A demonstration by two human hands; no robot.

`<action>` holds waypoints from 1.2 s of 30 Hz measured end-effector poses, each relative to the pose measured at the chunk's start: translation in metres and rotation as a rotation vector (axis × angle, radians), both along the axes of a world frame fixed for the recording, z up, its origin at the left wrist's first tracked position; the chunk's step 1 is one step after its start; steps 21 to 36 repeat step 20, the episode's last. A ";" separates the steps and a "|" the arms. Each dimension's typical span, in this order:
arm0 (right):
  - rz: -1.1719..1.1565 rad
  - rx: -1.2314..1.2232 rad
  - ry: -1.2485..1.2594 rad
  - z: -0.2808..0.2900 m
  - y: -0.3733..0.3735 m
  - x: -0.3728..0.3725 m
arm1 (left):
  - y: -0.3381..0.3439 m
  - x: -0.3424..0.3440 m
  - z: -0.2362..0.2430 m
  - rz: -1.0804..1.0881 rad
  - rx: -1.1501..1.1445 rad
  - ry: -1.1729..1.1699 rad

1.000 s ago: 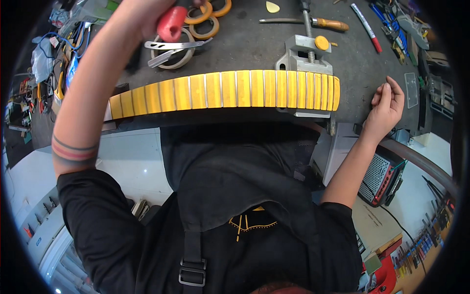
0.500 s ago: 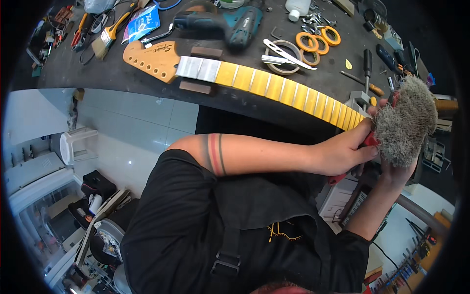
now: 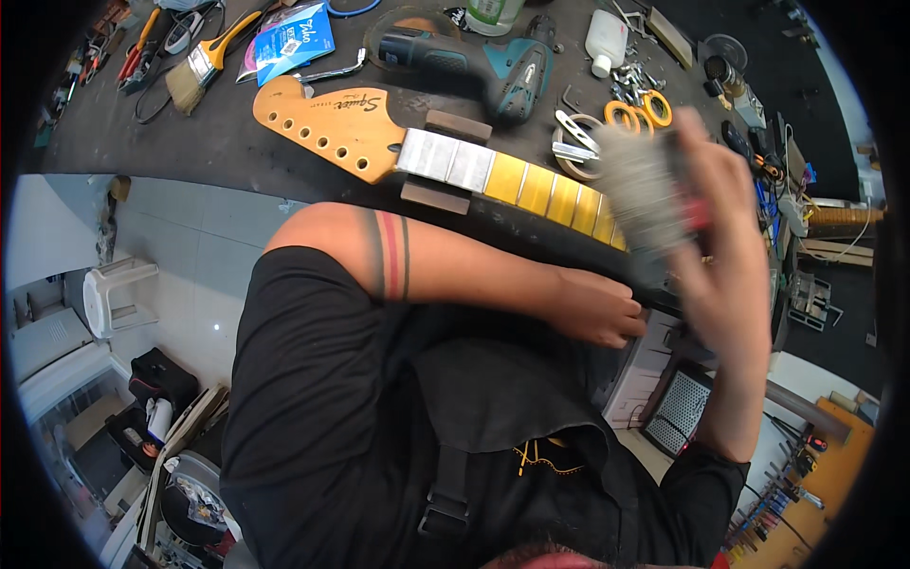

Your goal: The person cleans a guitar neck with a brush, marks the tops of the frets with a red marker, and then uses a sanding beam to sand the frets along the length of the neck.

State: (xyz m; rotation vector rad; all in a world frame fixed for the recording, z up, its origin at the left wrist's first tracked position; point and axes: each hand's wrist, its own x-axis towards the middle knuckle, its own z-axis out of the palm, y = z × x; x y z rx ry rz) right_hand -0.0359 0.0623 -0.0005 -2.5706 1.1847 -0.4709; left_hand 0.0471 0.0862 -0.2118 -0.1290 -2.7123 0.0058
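Observation:
A guitar neck point(image 3: 464, 163) lies on the bench with its wooden headstock point(image 3: 327, 126) at the left. Yellow tape point(image 3: 536, 185) covers the fretboard between metal frets, except for a silvery stretch near the nut. My right hand point(image 3: 725, 228), smeared by motion, grips a brush with shaggy grey bristles point(image 3: 640, 185) and a red part showing. The blurred bristles are over the right part of the neck and hide its end. My left hand point(image 3: 597, 308) is by the bench's front edge, below the neck, fingers curled and nothing visible in them.
Dark blocks point(image 3: 436, 197) flank the neck near the nut. Behind it lie a cordless drill point(image 3: 474, 71), a paintbrush point(image 3: 204, 71), a white bottle point(image 3: 607, 43), tape rolls point(image 3: 623, 117) and loose screws point(image 3: 637, 81). A white stool point(image 3: 118, 299) stands on the floor at left.
My hands have come apart: the left let go of the brush and moved left and down. My right hand swung the brush left over the neck. The bench view has shifted rightward.

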 end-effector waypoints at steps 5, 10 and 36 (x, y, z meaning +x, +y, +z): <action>0.253 -0.343 0.392 -0.016 0.010 0.058 | 0.013 -0.023 -0.028 -0.059 0.239 0.384; 0.042 -0.556 0.498 -0.019 -0.066 0.032 | -0.002 -0.009 -0.005 -0.082 0.055 0.122; 0.233 -0.448 0.629 -0.026 -0.060 0.088 | 0.003 0.000 -0.002 -0.084 0.087 0.011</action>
